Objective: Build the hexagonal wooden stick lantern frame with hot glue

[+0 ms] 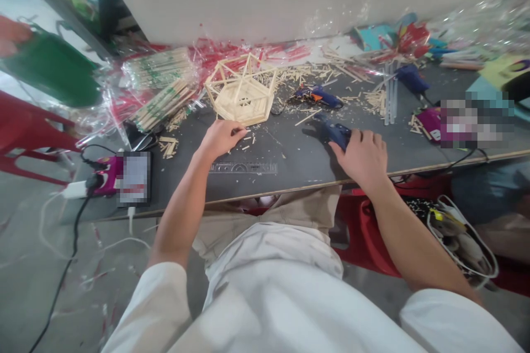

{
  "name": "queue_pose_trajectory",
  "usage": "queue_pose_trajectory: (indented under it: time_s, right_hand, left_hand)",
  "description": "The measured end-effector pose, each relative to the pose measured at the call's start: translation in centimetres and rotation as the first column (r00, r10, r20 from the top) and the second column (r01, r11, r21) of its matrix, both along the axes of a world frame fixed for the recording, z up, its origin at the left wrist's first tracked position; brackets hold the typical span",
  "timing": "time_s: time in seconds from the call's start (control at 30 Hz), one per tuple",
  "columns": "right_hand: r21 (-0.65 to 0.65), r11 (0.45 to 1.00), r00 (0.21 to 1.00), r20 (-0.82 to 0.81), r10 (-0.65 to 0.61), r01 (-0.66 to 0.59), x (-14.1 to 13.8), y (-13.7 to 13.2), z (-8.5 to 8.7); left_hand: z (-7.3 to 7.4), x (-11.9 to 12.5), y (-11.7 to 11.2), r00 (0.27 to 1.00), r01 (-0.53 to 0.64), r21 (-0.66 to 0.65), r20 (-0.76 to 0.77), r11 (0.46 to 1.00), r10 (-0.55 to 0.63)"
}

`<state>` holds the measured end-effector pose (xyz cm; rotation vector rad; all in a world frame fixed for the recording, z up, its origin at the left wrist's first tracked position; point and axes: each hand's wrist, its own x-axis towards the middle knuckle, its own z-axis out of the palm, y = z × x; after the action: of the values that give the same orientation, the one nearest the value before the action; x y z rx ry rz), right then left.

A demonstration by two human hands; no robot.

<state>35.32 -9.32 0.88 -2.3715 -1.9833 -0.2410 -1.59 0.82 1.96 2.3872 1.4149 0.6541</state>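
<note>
A hexagonal frame built of thin wooden sticks [242, 94] stands on the dark table [298, 165]. My left hand [221, 137] rests just in front of it, its fingers pinched on a short wooden stick [245, 132]. My right hand [364, 157] lies on the table with its fingers wrapped round a blue glue gun [336, 132], whose nozzle points left.
A second blue glue gun [321, 96] lies behind, a third [412, 78] at the back right. Bundles of sticks [163, 102] in plastic wrap, loose stick offcuts, a ruler [244, 167], a power strip [103, 179] with cables, a red stool [25, 138] at left.
</note>
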Motion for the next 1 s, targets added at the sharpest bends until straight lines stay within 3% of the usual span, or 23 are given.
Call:
queue_pose_trajectory:
  time_s: [0.27,0.5,0.6,0.73,0.83,0.93,1.0]
  right_hand:
    - [0.053,0.994,0.994,-0.067,-0.090,0.093,2.4,-0.2,-1.6]
    - [-0.011,0.999,0.989,-0.138,-0.053,0.052,2.9,1.7,-0.7]
    - [0.050,0.999,0.981,-0.194,0.021,-0.011,2.3,4.7,0.3]
    - [0.095,0.994,0.968,-0.240,0.078,-0.057,0.1,10.7,1.1]
    - [0.073,0.997,0.975,-0.220,-0.022,0.039,-1.5,15.2,0.7]
    - [-0.048,0.989,0.970,-0.190,-0.149,0.142,-2.1,18.5,-0.3]
    - [-0.081,0.990,0.982,-0.141,-0.126,0.115,-1.9,19.7,-1.1]
  left_hand:
    - [-0.1,0.1,0.0,1.000,-0.007,-0.015,-0.005,1.000,0.007]
    - [0.2,1.1,-0.7,0.999,0.006,0.008,0.033,1.000,-0.007]
    - [0.3,1.5,-1.1,0.999,0.019,0.005,0.028,1.000,-0.019]
    - [0.4,1.7,-1.5,0.995,0.094,0.020,0.030,0.995,-0.095]
    - [0.7,1.6,-1.7,0.992,0.121,0.025,0.020,0.992,-0.121]
    - [0.9,1.7,-1.7,0.996,0.094,0.030,-0.011,0.995,-0.094]
    - [1.2,1.7,-1.7,0.997,0.082,0.025,0.001,0.996,-0.082]
